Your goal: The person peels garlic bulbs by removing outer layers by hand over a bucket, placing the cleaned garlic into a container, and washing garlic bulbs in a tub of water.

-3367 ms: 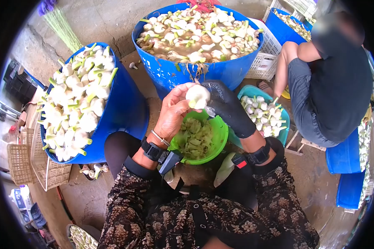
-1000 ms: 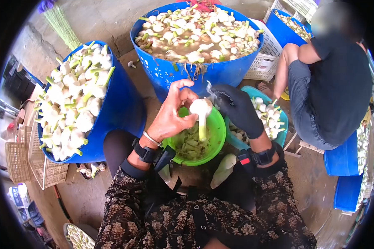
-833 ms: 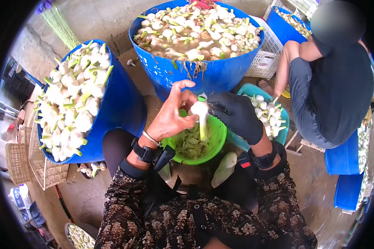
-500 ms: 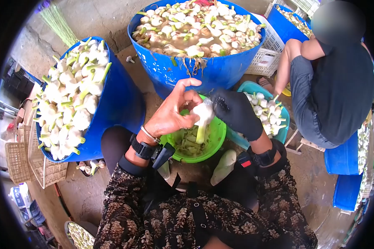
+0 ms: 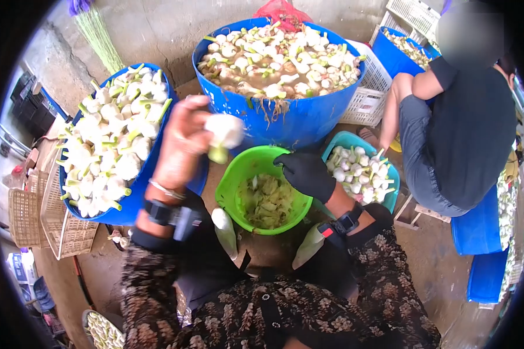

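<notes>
My bare left hand (image 5: 183, 142) is raised to the left of the green basin, fingers closed around a white garlic bulb (image 5: 225, 130) whose short green stem points down. Slight motion blur softens the hand. My right hand (image 5: 310, 174), in a black glove, hangs at the right side of the bright green basin (image 5: 226, 203). Its fingers are curled, and what they hold, if anything, is hidden. Pale garlic peelings (image 5: 269, 200) lie inside the basin, between my feet.
On the left stands a blue barrel (image 5: 157, 195) heaped with garlic. Ahead, a larger blue tub (image 5: 308, 119) has garlic in murky water. A teal basin (image 5: 393, 195) of bulbs sits right, near a seated person (image 5: 466, 128). Plastic crates (image 5: 70, 232) stand at far left.
My left hand has moved left, away from my right hand, carrying the garlic bulb toward the left barrel. My right hand has dropped slightly to the basin's rim. The view has shifted a little.
</notes>
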The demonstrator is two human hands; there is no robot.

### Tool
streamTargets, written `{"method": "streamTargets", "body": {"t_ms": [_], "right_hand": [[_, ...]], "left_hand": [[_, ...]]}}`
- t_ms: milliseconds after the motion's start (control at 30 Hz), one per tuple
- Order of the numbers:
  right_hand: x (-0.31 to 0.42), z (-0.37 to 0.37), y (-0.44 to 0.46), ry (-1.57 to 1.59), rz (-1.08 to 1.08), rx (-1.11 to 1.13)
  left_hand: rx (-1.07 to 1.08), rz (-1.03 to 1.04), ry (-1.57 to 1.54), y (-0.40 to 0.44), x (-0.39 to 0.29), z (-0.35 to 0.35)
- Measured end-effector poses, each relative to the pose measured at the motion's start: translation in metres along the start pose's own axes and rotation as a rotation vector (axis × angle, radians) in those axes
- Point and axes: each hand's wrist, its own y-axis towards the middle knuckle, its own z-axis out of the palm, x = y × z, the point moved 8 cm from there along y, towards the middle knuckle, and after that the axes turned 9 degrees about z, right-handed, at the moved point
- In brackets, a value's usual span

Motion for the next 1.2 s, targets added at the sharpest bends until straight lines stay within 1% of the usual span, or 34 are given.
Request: {"method": "streamTargets", "body": {"t_ms": [33,67,100,133,200,233,300,333,367,400,433,467,500,533,567,600,633,667,700,733,767,800,867,900,933,1000,1067,1100,1200], "right_hand": [[-0.002,-0.005,0.002,-0.001,0.022,-0.006],[-0.004,-0.010,0.003,-0.001,0.045,-0.012],[-0.005,-0.013,0.004,0.001,0.071,-0.015],[-0.004,-0.017,0.006,0.009,0.086,-0.030],[0.002,-0.027,0.011,0.028,0.114,-0.063],[0.004,-0.031,0.014,0.032,0.113,-0.045],[0.008,-0.039,0.023,0.042,0.116,-0.011],[0.011,-0.047,0.027,0.088,0.084,-0.072],[0.013,-0.054,0.031,0.134,0.055,-0.131],[0.014,-0.062,0.036,0.178,0.026,-0.188],[0.009,-0.068,0.043,0.139,0.057,-0.180],[0.004,-0.077,0.051,0.112,0.056,-0.189],[-0.002,-0.087,0.059,0.084,0.055,-0.196],[-0.008,-0.098,0.068,0.055,0.053,-0.203],[-0.014,-0.109,0.077,0.024,0.119,-0.141],[-0.029,-0.118,0.087,0.017,0.142,-0.157],[-0.047,-0.126,0.099,0.008,0.163,-0.175],[-0.066,-0.136,0.112,-0.003,0.184,-0.195],[-0.083,-0.143,0.126,-0.054,0.197,-0.198],[-0.101,-0.151,0.141,-0.104,0.210,-0.200],[-0.105,-0.159,0.158,-0.238,0.155,-0.218],[-0.121,-0.161,0.178,-0.378,0.204,-0.158],[-0.158,-0.158,0.220,-0.499,0.128,-0.133],[-0.166,-0.153,0.237,-0.541,0.128,-0.107],[-0.172,-0.147,0.253,-0.584,0.123,-0.083],[-0.188,-0.122,0.280,-0.674,0.224,0.102],[-0.202,-0.094,0.290,-0.897,0.309,0.221],[-0.212,-0.084,0.294,-0.974,0.338,0.226],[-0.221,-0.078,0.302,-1.018,0.383,0.272]], "left_hand": [[-0.111,0.106,0.086,0.007,-0.014,-0.037],[-0.288,0.115,0.213,0.013,-0.031,-0.081],[-0.297,0.126,0.520,0.026,-0.048,-0.141],[-0.369,0.166,0.436,0.035,-0.068,-0.188],[-0.640,0.091,0.673,0.040,-0.113,-0.263],[-0.708,0.175,0.828,0.039,-0.129,-0.292],[-0.842,0.327,1.154,0.035,-0.161,-0.282],[-0.736,0.429,0.977,0.042,-0.150,-0.271],[-0.548,0.478,0.701,0.048,-0.136,-0.230],[-0.513,0.391,0.551,0.043,-0.124,-0.162],[-0.398,0.279,0.335,0.041,-0.097,-0.113],[-0.177,0.188,0.277,0.040,-0.076,-0.062],[-0.119,0.109,0.118,0.036,-0.049,-0.021],[-0.035,0.067,0.028,0.032,-0.026,0.010],[0.038,-0.051,-0.086,0.030,0.005,0.033],[0.142,-0.049,-0.171,0.028,0.032,0.053],[0.166,-0.151,-0.268,0.022,0.059,0.068],[0.193,-0.191,-0.359,0.019,0.078,0.080],[0.246,-0.254,-0.272,0.013,0.095,0.088],[0.284,-0.313,-0.278,0.007,0.107,0.096],[0.342,-0.270,-0.193,0.005,0.110,0.102],[0.398,-0.228,-0.109,0.003,0.110,0.107],[0.445,-0.012,0.139,0.011,0.094,0.110],[0.463,0.100,0.268,0.016,0.085,0.109],[0.474,0.105,0.340,0.020,0.084,0.106],[0.493,0.112,0.488,0.027,0.085,0.099],[0.440,0.101,0.487,0.033,0.090,0.092],[0.432,0.077,0.490,0.035,0.089,0.088],[0.423,0.020,0.474,0.040,0.093,0.079]]}}
